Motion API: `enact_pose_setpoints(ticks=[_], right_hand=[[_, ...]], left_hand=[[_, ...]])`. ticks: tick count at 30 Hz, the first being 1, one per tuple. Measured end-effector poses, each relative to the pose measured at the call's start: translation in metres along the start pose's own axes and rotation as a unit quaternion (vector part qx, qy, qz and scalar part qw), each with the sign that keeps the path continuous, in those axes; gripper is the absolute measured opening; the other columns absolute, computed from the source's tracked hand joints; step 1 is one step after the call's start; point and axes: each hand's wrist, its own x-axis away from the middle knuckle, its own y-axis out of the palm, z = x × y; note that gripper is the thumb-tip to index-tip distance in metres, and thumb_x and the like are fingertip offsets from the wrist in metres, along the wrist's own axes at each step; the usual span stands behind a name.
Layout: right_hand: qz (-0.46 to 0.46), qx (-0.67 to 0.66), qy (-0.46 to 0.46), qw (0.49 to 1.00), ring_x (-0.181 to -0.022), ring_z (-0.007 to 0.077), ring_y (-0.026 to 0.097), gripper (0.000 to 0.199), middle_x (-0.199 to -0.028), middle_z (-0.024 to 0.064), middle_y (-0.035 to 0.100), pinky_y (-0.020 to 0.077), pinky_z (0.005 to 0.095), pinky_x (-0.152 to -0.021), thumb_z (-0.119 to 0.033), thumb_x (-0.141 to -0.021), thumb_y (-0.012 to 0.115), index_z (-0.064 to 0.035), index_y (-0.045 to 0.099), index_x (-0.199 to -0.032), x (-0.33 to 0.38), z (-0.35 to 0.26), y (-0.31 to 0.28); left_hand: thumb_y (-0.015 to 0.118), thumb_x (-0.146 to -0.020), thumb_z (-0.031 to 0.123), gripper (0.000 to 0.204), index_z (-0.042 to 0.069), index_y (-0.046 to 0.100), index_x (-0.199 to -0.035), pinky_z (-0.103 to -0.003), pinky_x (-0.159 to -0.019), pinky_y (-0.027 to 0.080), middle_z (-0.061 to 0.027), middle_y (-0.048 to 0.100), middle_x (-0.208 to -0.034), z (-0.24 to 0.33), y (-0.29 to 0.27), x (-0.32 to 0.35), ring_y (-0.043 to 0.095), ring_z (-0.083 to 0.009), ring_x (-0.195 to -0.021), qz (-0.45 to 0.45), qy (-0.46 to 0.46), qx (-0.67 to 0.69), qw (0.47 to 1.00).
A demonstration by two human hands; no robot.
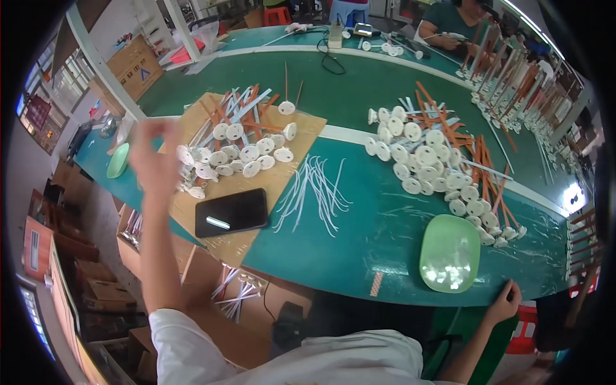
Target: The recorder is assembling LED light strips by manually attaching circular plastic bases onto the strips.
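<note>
My left hand is raised over the left side of the table, its fingers smeared by motion. Beside it, on brown cardboard, lies a heap of white round caps with orange-brown and silver stems. At the table's front right edge, my right hand is closed with curled fingers. Whatever it may hold is hidden. Near that hand sits a light green tray. Beyond the tray spreads a second heap of white round caps with similar stems. Thin white strands lie between the heaps.
A black phone rests on the cardboard's near edge. Another green dish is at far left. Stemmed pieces stand in rows at right. Across the table a person handles something. An open carton is below the left edge.
</note>
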Motion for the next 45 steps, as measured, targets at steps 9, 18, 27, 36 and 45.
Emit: enact_pose_setpoints(ticks=[9, 18, 27, 36, 45], right_hand=[[0.029, -0.07, -0.124, 0.989, -0.081, 0.0214, 0.061, 0.004, -0.088, 0.01, 0.067, 0.049, 0.0332, -0.078, -0.001, -0.084, 0.069, -0.0002, 0.067, -0.087, 0.003, -0.021, -0.001], [-0.215, -0.123, -0.051, 0.967, -0.059, 0.0197, 0.06, 0.014, -0.068, 0.0088, 0.065, 0.0473, 0.0305, -0.059, -0.01, -0.08, 0.073, 0.0018, 0.066, -0.076, -0.066, -0.053, -0.042], [-0.379, 0.218, -0.093, 0.894, -0.079, 0.0375, 0.069, 0.076, -0.083, 0.0179, 0.071, 0.0553, 0.0417, -0.071, -0.071, -0.083, 0.053, 0.0031, 0.071, -0.081, -0.171, -0.168, 0.095], [-0.352, 0.123, -0.21, 0.904, -0.091, 0.037, 0.067, 0.047, -0.099, 0.0187, 0.07, 0.0546, 0.0427, -0.079, -0.048, -0.08, 0.07, -0.0044, 0.072, -0.097, -0.155, -0.22, 0.126], [-0.298, 0.077, -0.536, 0.786, -0.08, 0.0269, 0.066, 0.03, -0.084, 0.0096, 0.065, 0.0536, 0.0382, -0.069, -0.009, -0.072, 0.068, -0.0106, 0.07, -0.102, -0.13, -0.23, 0.152]], left_hand=[[0.071, -0.083, 0.028, 0.028, 0.005, 0.063, -0.098, -0.042, -0.062, 0.052, -0.016, 0.067, -0.088, 0.245, 0.091, 0.109, 0.066, -0.0326, -0.076, -0.226, 0.178, 0.069, 0.955], [0.072, -0.085, 0.018, 0.03, 0.001, 0.061, -0.064, -0.028, -0.044, 0.035, -0.0082, 0.051, -0.049, 0.292, 0.193, 0.124, 0.044, -0.0109, -0.043, -0.185, 0.035, 0.399, 0.897], [0.07, -0.081, 0.005, 0.026, 0.002, 0.053, -0.06, -0.034, -0.049, 0.037, -0.009, 0.051, -0.055, 0.272, 0.209, 0.115, 0.047, -0.0235, -0.047, -0.084, 0.252, 0.353, 0.897], [0.067, -0.082, 0.005, 0.027, 0.003, 0.053, -0.06, -0.038, -0.049, 0.037, -0.0096, 0.05, -0.055, 0.262, 0.199, 0.108, 0.048, -0.0279, -0.049, -0.081, 0.188, 0.366, 0.908], [0.073, -0.079, 0.005, 0.021, 0.002, 0.06, -0.096, -0.029, -0.056, 0.049, -0.0087, 0.064, -0.072, 0.28, 0.184, 0.116, 0.063, -0.0175, -0.06, -0.111, 0.129, 0.417, 0.893]])
